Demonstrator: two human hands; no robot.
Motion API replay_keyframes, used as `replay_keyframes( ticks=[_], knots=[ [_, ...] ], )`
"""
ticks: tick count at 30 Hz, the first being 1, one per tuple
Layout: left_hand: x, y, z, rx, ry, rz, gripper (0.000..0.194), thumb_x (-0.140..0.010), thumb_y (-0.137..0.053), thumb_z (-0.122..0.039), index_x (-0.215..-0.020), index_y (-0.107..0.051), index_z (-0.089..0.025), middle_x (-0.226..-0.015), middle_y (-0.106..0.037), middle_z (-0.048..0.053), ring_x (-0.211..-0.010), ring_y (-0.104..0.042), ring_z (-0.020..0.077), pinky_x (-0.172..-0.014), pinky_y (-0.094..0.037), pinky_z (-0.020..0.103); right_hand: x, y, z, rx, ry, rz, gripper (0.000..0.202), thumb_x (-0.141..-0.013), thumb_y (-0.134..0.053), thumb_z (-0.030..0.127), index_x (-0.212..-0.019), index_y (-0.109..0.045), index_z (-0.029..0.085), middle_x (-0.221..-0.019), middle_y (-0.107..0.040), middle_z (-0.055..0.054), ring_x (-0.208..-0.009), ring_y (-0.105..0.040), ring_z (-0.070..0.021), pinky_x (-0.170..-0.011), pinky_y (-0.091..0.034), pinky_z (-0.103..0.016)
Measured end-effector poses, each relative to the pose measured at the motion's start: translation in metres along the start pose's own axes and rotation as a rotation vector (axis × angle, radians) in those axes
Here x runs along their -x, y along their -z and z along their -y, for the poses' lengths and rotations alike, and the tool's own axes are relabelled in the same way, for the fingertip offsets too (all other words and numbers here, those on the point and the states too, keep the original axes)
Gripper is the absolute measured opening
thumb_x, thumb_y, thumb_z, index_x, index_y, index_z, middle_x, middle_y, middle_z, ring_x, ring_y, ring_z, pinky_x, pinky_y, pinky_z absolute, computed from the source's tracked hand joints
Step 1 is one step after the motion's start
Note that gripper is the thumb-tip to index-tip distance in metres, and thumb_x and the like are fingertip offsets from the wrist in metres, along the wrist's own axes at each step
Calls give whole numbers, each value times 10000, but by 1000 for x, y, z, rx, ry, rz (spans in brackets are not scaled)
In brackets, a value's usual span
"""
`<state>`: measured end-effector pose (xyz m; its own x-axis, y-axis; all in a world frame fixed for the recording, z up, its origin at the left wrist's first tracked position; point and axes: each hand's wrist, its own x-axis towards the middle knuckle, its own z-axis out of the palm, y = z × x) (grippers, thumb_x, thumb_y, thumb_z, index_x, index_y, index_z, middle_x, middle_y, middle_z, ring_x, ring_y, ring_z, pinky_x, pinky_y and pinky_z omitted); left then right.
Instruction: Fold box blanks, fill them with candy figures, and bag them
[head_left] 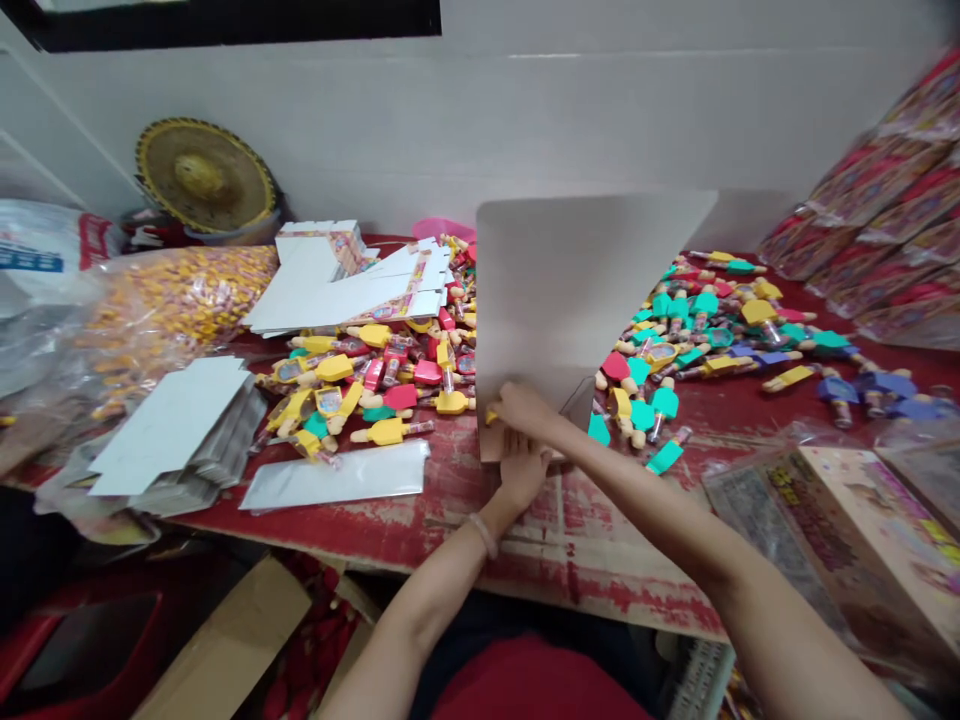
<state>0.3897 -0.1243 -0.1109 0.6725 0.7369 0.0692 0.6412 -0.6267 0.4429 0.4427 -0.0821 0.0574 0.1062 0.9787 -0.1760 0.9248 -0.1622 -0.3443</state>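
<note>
A cardboard display box [555,280] stands on the red table, its tall pale back panel upright. My left hand [523,468], with a band on its wrist, grips the low front of the box, fingers over the edge. Just above it my right hand [523,408] is closed inside the box at the left. A small yellow piece [491,415] shows at its fingertips; the rest is hidden. Candy toys with yellow, red and green ends [390,390] lie heaped to the left. More candy toys, mainly green [664,400], lie on the right.
Flat white box blanks [172,420] are stacked at left, near a clear plastic sleeve [337,475]. More blanks [337,295] lie behind. A bulging bag of candy toys [187,290] sits far left, beside another person's arm [30,440]. Wrapped boxes [840,540] and stacked packs [885,200] stand right.
</note>
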Motion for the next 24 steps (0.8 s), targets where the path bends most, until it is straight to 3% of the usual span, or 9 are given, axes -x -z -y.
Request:
replay_keyframes(
  ticks=[3, 6, 9, 11, 13, 17, 19, 22, 24],
  knots=[
    [8, 18, 3, 81, -73, 4, 482, -964, -580, -291, -1421, -587, -138, -1550, -511, 184, -1493, -412, 341, -1243, -327, 517, -2, 11, -1, -28, -35, -17, 287, -882, -613, 288, -990, -778, 79, -988, -759, -214, -941, -711, -268, -780, -484, -283],
    [25, 56, 15, 356, -85, 55, 319, -966, -514, -259, -1214, -709, -209, -1252, -733, 108, -1221, -655, 271, -1067, -525, 438, 5, 19, -13, -169, -47, 52, 273, -826, -674, 369, -797, -767, 114, -688, -720, -110, -623, -654, -193, -574, -434, -252],
    [33, 107, 30, 602, 136, -288, 280, -997, -460, -320, -1131, -680, -211, -1033, -752, 82, -966, -702, 219, -888, -577, 368, 13, 18, -31, -441, -41, 115, 247, -747, -748, 377, -694, -702, 140, -522, -597, -4, -438, -505, -120, -438, -337, -229],
    [20, 138, 36, 678, 198, -587, 355, -954, -580, -394, -1247, -590, -194, -1222, -689, 113, -1127, -651, 223, -988, -530, 368, 11, 14, -37, -566, 32, 112, 181, -699, -766, 304, -695, -681, 145, -527, -583, 24, -426, -483, -100, -424, -322, -212],
    [-4, 159, 39, 759, 151, -615, 508, -857, -716, -415, -1274, -542, -183, -1324, -632, 136, -1247, -591, 242, -1069, -477, 382, 4, 8, -35, -622, 123, 89, 91, -710, -712, 226, -709, -686, 138, -554, -604, 24, -444, -490, -93, -443, -334, -199],
    [-47, 164, 39, 934, 103, -308, 394, -821, -727, -416, -1086, -583, -163, -1079, -709, 112, -1022, -674, 236, -963, -528, 402, -3, -8, -19, -651, 125, 11, 132, -733, -608, 132, -781, -726, 102, -632, -674, -20, -526, -544, -109, -516, -390, -199],
    [-55, 157, 40, 1026, 152, -334, 392, -821, -715, -418, -1082, -562, -169, -1062, -712, 103, -977, -684, 219, -922, -545, 388, 5, -16, -27, -666, 122, -50, 244, -778, -592, 142, -957, -753, 106, -776, -739, -50, -628, -620, -134, -598, -454, -209],
    [-58, 149, 47, 1146, 220, -454, 552, -744, -782, -374, -1184, -502, -190, -1178, -684, 106, -1018, -684, 188, -892, -558, 329, 33, -25, -75, -624, 17, -307, 346, -878, -557, 231, -1166, -728, 145, -999, -768, -94, -869, -702, -195, -801, -522, -271],
    [-58, 144, 51, 1212, 249, -404, 612, -701, -815, -387, -1194, -507, -197, -1147, -685, 87, -967, -691, 174, -835, -572, 304, 55, -27, -124, -545, -229, -526, 377, -940, -489, 295, -1206, -703, 137, -1090, -753, -137, -1014, -698, -242, -900, -516, -328]
  ],
)
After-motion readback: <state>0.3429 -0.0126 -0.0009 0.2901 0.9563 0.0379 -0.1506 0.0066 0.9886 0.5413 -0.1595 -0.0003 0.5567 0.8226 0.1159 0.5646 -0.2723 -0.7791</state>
